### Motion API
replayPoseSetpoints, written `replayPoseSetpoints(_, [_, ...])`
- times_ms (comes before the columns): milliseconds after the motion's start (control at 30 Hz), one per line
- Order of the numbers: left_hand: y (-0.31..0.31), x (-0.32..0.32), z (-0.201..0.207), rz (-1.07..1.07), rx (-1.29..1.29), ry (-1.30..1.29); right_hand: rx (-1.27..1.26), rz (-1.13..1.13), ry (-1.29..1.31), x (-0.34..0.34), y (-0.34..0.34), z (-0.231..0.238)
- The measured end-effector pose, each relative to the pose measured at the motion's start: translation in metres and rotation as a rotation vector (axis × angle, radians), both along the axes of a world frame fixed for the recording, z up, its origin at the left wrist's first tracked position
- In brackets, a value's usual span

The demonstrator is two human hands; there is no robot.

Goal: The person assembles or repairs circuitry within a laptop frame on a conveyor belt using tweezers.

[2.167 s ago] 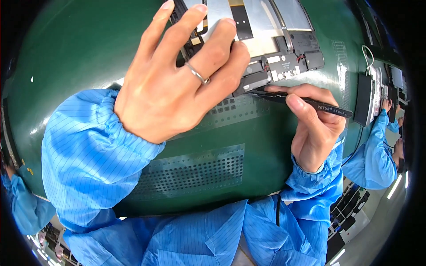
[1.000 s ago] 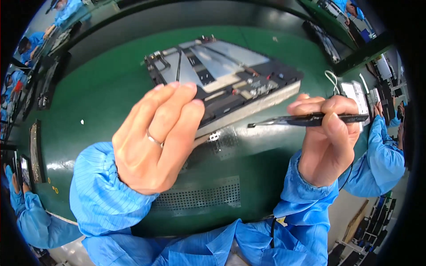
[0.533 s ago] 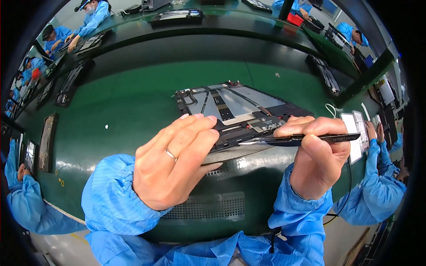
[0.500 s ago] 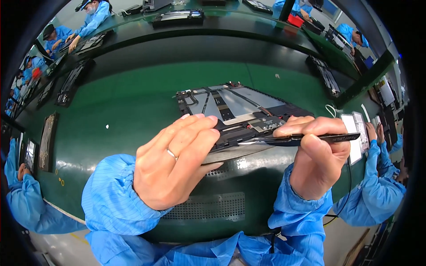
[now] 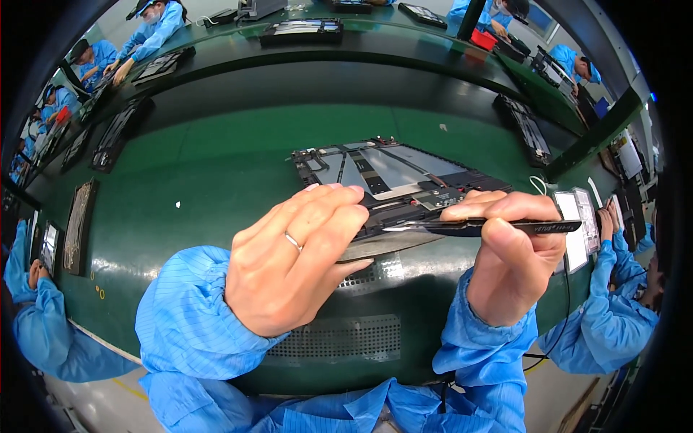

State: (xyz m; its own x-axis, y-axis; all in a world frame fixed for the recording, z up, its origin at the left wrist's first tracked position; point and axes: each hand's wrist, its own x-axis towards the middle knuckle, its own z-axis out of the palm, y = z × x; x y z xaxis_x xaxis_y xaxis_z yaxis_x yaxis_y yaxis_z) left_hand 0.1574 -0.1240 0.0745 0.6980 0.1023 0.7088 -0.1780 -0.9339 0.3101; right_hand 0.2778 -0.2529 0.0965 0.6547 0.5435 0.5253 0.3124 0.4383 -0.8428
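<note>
An opened tablet-like device (image 5: 408, 167) sits tilted on the green bench, with silver-grey panels, dark ribbon cables and a small circuit board inside its black frame. My left hand (image 5: 299, 249), a ring on one finger, grips its near left corner, fingers on top and thumb below. Black tweezers (image 5: 530, 226) are pinched in my right hand (image 5: 516, 252). They lie almost level, and their pale tips point left at the device's near edge, close to my left fingers. Whether the tips touch or pinch anything is too small to tell.
A perforated metal strip (image 5: 336, 338) lies in the bench nearest me. A long dark tray (image 5: 79, 226) is at the left; white cards (image 5: 577, 224) lie at the right. More black device frames (image 5: 525, 128) rest around the bench. Co-workers in blue work on both sides.
Both hands keep their hold, and the tweezer tips have shifted very slightly left along the device's edge. The whole scene sits a little differently in the picture.
</note>
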Motion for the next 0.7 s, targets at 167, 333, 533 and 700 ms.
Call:
replayPoseSetpoints(167, [-0.001, 0.003, 0.003, -0.026, 0.001, 0.065, 0.003, -0.028, -0.005, 0.003, -0.001, 0.0])
replayPoseSetpoints(333, [-0.001, 0.004, 0.004, -0.03, 0.017, 0.071, -0.004, -0.03, -0.024, 0.006, -0.002, -0.002])
replayPoseSetpoints(533, [-0.001, 0.007, 0.001, -0.013, 0.039, 0.019, 0.002, -0.028, -0.045, 0.008, -0.001, -0.003])
replayPoseSetpoints(700, [0.0, 0.008, 0.0, -0.019, 0.047, 0.008, 0.007, -0.01, -0.072, 0.01, -0.003, -0.004])
